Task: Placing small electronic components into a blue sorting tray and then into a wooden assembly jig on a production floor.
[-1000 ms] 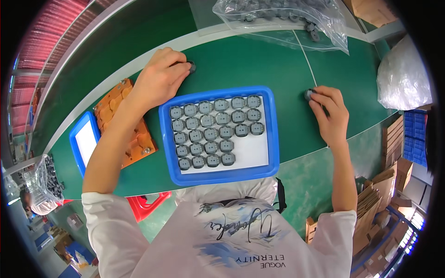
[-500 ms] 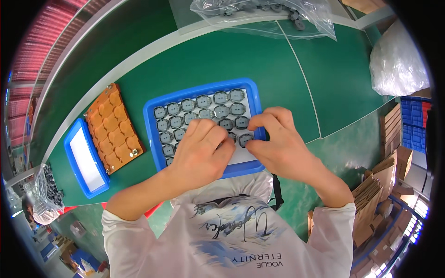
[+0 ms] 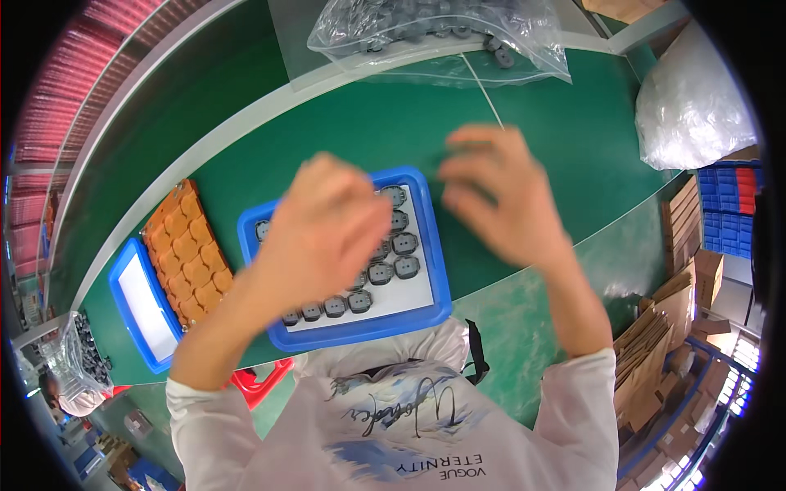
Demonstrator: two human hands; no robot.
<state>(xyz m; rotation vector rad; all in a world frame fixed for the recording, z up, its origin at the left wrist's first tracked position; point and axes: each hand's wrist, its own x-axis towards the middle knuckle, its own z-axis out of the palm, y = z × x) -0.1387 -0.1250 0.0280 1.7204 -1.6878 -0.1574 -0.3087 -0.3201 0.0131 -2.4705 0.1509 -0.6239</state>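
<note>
A blue tray [image 3: 440, 278] lies before me, lined with a white sheet [image 3: 401, 304]. Rows of small grey plastic parts [image 3: 406, 267] with rounded outlines sit on the sheet. My left hand [image 3: 327, 233] hovers over the tray and hides much of the rows. Its fingers look curled but are smeared by motion, so whether anything is in them does not show. Beyond the tray's far right corner, my right hand [image 3: 501, 192] is raised above the green table [image 3: 573, 147]. Its fingers are spread, though blurred, and nothing shows between them.
An orange moulded block [image 3: 190, 255] with rounded hollows lies left of the tray, beside a smaller blue tray [image 3: 147, 307] with a white bottom. Clear bags of grey parts rest at the far edge [image 3: 434, 29] and far left [image 3: 86, 344]. Flattened cardboard [image 3: 647, 348] stands right.
Both hands have come away from the parts at the tray's right side. My right hand has moved up and outward, its fingers spreading. The whole view has shifted, so the tray sits lower.
</note>
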